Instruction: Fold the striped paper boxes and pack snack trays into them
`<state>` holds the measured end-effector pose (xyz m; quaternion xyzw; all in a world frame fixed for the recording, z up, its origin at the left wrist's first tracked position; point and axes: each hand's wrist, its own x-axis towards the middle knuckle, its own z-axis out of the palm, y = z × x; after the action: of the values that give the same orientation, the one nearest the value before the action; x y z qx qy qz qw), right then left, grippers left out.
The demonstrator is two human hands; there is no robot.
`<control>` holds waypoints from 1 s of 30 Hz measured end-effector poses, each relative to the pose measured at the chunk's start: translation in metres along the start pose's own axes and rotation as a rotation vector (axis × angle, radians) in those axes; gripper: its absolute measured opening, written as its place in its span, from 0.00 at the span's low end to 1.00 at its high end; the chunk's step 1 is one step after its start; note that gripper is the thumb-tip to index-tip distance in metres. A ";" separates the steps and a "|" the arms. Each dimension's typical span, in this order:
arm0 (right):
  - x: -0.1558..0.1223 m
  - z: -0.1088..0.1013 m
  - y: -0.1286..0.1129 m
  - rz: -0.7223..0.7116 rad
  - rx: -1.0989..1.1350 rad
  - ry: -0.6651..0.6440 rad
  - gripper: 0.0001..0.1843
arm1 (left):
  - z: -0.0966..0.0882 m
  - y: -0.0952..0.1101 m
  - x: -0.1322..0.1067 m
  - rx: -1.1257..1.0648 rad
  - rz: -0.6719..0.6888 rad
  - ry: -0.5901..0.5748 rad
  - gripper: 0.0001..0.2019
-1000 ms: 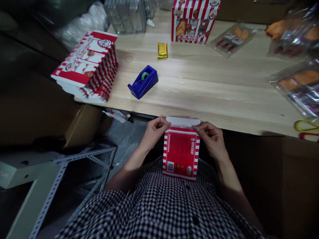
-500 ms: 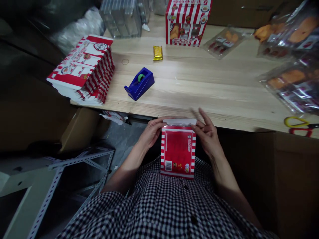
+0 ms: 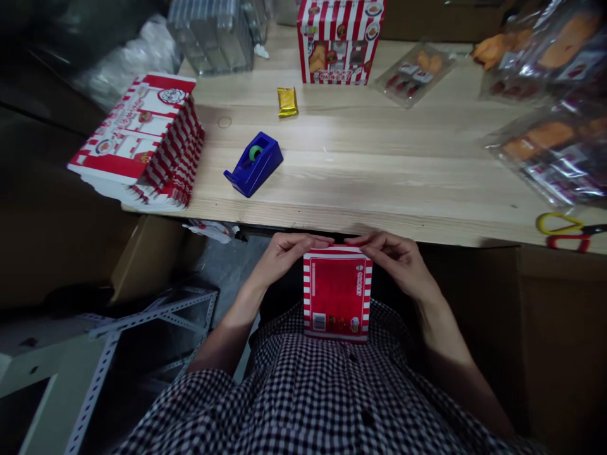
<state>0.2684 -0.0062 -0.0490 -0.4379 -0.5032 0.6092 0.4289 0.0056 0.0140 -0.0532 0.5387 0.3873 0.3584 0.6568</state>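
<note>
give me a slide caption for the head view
Both hands, left hand and right hand, press on the top of a red striped box below the wooden table.

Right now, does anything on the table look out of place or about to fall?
Yes: the stack of flat red-and-white cartons juts past the table's left corner, fanned unevenly. The scissors lie at the near edge.

A small rectangular cardboard box (image 3: 337, 294), red with red-and-white striped edges, stands upright just below the near table edge, its red printed panel with a barcode facing up toward the camera and its top end appearing folded shut.
</note>
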 end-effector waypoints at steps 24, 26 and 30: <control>0.038 -0.008 -0.008 0.157 -0.117 -0.147 0.11 | -0.011 0.022 0.027 0.182 -0.145 -0.116 0.12; 0.039 -0.006 -0.007 0.159 -0.116 -0.136 0.11 | -0.013 0.022 0.031 0.179 -0.161 -0.133 0.12; 0.041 -0.004 -0.002 0.161 -0.110 -0.119 0.11 | -0.014 0.019 0.031 0.171 -0.170 -0.131 0.11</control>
<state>0.2626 0.0349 -0.0517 -0.4628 -0.5237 0.6382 0.3231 0.0059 0.0511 -0.0401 0.5804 0.4170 0.2313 0.6601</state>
